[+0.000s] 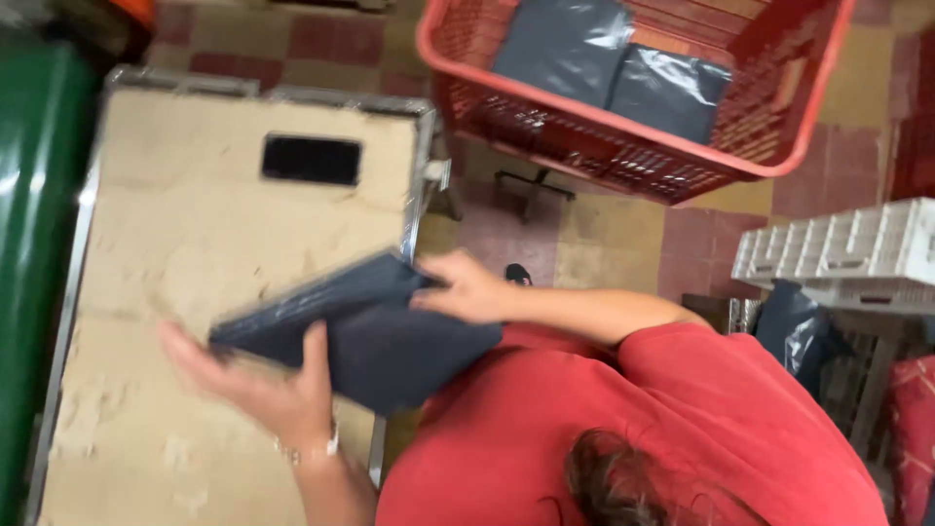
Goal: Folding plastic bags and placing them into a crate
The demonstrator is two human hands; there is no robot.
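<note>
Two hands, left hand and right hand, are gripping one dark folded packet. One red basket is holding two grey packets. One white crate is sitting nearby.

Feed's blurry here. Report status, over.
Left hand under dark grey packet, thumb on top. Right hand gripping its upper edge. Packet held above tan table; nothing blocking.

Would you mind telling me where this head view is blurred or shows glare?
Head view: motion blur smears the left hand, right hand and the dark grey folded plastic bag between them; glare streaks the grey bagged packs in the red plastic basket; the worn beige table looks soft.
</note>
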